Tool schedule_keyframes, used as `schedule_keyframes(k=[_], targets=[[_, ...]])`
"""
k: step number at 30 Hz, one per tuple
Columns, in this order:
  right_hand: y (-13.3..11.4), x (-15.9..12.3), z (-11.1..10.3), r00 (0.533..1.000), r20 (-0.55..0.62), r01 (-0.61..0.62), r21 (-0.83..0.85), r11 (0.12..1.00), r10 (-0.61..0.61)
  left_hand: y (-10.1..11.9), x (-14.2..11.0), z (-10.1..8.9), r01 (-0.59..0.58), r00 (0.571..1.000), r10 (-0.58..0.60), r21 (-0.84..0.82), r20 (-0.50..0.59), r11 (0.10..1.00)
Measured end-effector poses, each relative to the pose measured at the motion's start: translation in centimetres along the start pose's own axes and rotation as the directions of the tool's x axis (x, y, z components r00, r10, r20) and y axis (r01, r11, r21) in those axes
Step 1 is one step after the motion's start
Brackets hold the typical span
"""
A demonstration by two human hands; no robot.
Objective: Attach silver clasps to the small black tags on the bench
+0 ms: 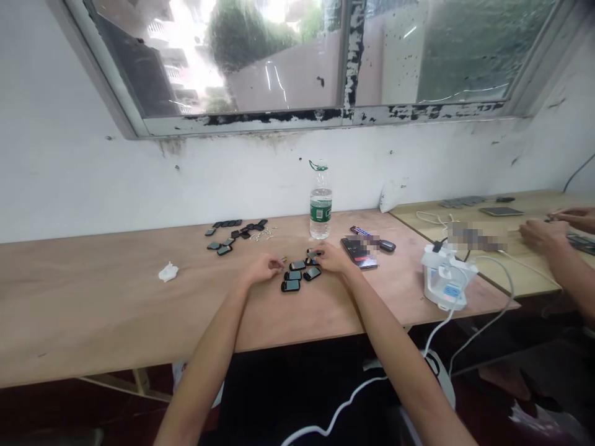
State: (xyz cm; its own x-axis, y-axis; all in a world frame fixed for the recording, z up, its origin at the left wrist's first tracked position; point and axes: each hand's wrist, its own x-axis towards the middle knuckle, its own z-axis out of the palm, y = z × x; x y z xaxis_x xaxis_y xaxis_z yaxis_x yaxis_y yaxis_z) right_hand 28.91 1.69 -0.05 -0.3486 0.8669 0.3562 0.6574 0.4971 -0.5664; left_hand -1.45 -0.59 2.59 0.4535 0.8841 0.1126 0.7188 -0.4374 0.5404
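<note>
Small black screens [292, 285] | bunched for easy reach | left hand [264, 268] 9 o'clock | right hand [333, 257] 2 o'clock | both curled, grip unclear

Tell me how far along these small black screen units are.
Seemingly done: four small black screen units lie grouped before the person. In hand: the right hand is on another unit, with the left hand close by. Seemingly left: the loose heap of units and small white pieces farther along the wooden table.
</note>
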Motion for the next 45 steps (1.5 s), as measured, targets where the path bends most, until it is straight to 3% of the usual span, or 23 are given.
schedule_keyframes(k=[3, 7, 14, 18, 27, 35, 45], targets=[[-0.5, -0.1, 0.1, 0.997, 0.072, 0.01, -0.004, 1.0, -0.01, 0.3, -0.1, 0.0, -0.026, 0.999, 0.027, 0.026, -0.033, 0.999], [-1.0, -0.3, -0.4, 0.994, 0.108, -0.005, -0.01, 1.0, 0.006, 2.1, 1.3, 0.8, -0.145, 0.98, 0.149, 0.043, -0.131, 0.989], [-1.0, -0.5, -0.8, 0.996, 0.088, -0.03, -0.033, 0.999, 0.033, 5.2, 5.3, 3.7, -0.225, 0.974, 0.222, 0.113, 0.039, 0.968], [-1.0, -0.3, -0.4, 0.999, 0.013, -0.047, -0.048, 0.998, 0.048, 5.2, 6.2, 4.5, -0.206, 0.979, 0.205, 0.095, 0.019, 0.974], [-1.3, -0.4, -0.5, 0.991, 0.015, -0.136, -0.018, 0.991, 0.136, 5.6, 6.5, 5.3, -0.144, 0.99, 0.144, 0.07, 0.005, 0.987], [-0.7, -0.1, 0.1, 0.964, -0.007, -0.256, 0.22, 0.941, 0.264, 5.7, 6.8, 5.9, -0.036, 0.999, 0.034, -0.128, -0.024, 0.991], [0.2, -0.3, -0.4, 0.971, 0.001, -0.238, 0.161, 0.958, 0.241, 6.5, 6.8, 6.2, -0.06, 0.998, 0.059, -0.014, -0.033, 0.998]])
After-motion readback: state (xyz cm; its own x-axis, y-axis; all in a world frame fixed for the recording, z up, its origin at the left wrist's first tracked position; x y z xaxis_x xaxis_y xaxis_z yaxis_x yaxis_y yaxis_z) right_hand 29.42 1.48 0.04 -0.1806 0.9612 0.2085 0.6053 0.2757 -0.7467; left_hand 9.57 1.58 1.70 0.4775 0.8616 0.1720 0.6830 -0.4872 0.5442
